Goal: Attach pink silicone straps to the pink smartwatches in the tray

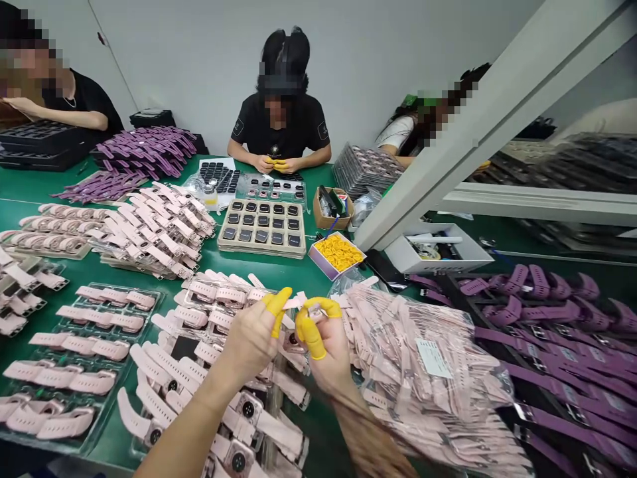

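My left hand [253, 338], with yellow finger cots on its fingertips, pinches one end of a pale pink watch strap [294, 301]. The other end runs to my right hand [326, 338], whose yellow-capped thumb and forefinger are closed on it near a small shiny part. My fingers cover much of the strap. Below them lie pink-strapped watches [247, 408], with round sensors showing on the cases, piled on trays. Beside my right hand is a clear bag of pink straps [398, 358] with a white label.
Trays of pink watches [94, 348] lie left, purple straps [562, 352] right. A box of yellow finger cots [338, 253] and a tray of dark watch cases [262, 226] stand ahead. A grey post [448, 126] slants at right. A co-worker [279, 126] sits opposite.
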`<state>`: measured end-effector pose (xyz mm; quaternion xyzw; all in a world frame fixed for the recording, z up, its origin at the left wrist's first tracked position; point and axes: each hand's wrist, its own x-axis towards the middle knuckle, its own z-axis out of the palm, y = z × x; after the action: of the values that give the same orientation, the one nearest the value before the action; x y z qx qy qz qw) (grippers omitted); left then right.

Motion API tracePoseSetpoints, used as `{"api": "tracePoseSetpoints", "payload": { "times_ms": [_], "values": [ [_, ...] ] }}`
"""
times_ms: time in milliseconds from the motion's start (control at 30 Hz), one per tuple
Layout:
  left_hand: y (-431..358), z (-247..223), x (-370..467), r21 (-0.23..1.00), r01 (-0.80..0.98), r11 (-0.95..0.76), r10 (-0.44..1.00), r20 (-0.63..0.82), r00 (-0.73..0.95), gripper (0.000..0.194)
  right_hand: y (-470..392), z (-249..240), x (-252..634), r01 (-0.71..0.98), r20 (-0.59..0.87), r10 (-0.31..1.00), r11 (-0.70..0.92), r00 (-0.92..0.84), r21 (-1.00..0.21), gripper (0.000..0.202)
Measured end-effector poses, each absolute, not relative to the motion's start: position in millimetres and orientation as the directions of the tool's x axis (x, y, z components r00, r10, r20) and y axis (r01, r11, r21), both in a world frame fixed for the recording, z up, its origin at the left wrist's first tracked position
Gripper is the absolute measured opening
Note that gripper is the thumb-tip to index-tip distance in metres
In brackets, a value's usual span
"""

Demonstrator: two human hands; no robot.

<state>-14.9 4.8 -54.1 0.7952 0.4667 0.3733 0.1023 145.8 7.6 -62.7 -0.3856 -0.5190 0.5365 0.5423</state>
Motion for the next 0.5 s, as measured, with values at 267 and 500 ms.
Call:
{"api": "tracePoseSetpoints", "payload": {
  "times_ms": [267, 500],
  "values": [
    [5, -49, -15, 0.4, 0.706, -0.584, 0.771, 0.545, 0.33, 0.058, 11, -76, 152, 0.093, 0.354, 0.934, 0.356, -0.034, -0.93, 0.031],
    [6, -52, -17, 0.279, 0.75, -0.6, 0.728, 0.579, 0.367, 0.064, 15, -64, 150, -0.042, 0.23, 0.971, 0.227, -0.067, -0.973, 0.037]
  ]
}}
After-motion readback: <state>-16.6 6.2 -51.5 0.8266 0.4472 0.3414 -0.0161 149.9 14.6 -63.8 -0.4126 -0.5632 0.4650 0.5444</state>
